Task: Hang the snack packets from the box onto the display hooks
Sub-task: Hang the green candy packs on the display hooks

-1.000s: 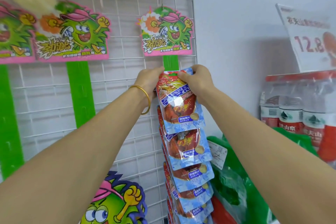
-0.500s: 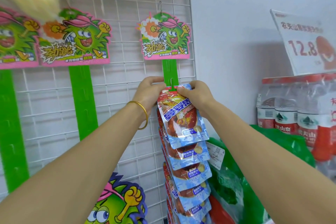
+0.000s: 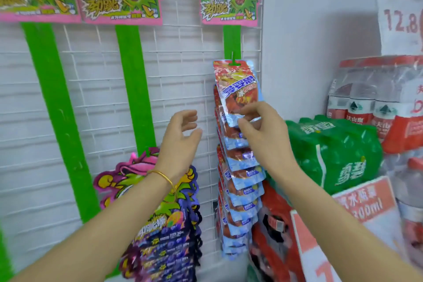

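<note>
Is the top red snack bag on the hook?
On. The top snack bag hangs from the green hook through its top edge; the right hand pinches its bottom.

Bright, even indoor light, its source unclear. A soft grey shadow lies on the wall [image 3: 309,36] beside the sign [image 3: 398,18]. Small white glints show on the foil packet [image 3: 235,84]. The whole frame is slightly motion-blurred, worst at the lower edges. Wide-angle distortion bows the grid [image 3: 183,71] and green strips [image 3: 135,89].
</note>
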`<state>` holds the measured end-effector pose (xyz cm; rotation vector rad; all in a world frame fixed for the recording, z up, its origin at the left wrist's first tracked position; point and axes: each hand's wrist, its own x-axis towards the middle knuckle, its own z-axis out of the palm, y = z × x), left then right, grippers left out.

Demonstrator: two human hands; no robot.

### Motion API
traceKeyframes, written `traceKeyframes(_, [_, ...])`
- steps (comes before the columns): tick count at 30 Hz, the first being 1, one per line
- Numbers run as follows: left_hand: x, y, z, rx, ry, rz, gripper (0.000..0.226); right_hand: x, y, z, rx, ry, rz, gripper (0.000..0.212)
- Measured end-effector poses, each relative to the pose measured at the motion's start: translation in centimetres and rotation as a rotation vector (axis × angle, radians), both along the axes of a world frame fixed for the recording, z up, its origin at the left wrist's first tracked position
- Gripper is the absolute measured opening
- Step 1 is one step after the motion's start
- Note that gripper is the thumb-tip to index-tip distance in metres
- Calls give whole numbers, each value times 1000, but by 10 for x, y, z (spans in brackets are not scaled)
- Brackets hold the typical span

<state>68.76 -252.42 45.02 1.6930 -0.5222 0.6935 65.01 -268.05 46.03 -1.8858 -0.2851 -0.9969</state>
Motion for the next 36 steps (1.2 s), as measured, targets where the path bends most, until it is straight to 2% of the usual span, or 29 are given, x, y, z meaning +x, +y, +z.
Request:
traceKeyframes(3, [-24, 29, -60, 76, 132, -27, 32, -16, 34, -61, -79, 193, 192, 11])
traceKeyframes(8, [-69, 87, -168, 151, 393, 4, 30, -31, 76, -168, -180, 580, 394, 6])
traceKeyframes(12, [-97, 140, -237, 179, 586, 57, 26, -37, 96, -242, -266, 818, 438, 10])
traceKeyframes(16, [-111, 180, -285, 152, 690, 124, 25, -35, 107, -300, -334, 1050, 493, 5])
traceKeyframes(19, [-114, 198, -313, 187, 745, 176, 24, -27, 113, -342, -470, 1179, 509, 6])
traceKeyframes(22, [-116, 214, -337, 243, 796, 232, 25, -24, 128, -384, -627, 1231, 533, 29])
traceKeyframes(26, [-110, 221, -353, 203, 864, 288, 26, -33, 154, -433, -807, 1235, 623, 83])
traceKeyframes(28, [-104, 218, -356, 235, 886, 235, 25, -39, 163, -449, -945, 1235, 576, 101])
traceKeyframes(31, [-100, 218, -364, 245, 931, 201, 23, -47, 172, -458, -1085, 1194, 445, 113])
traceKeyframes(36, [-101, 224, -373, 239, 984, 276, 27, -49, 173, -451, -1001, 1154, 344, 115])
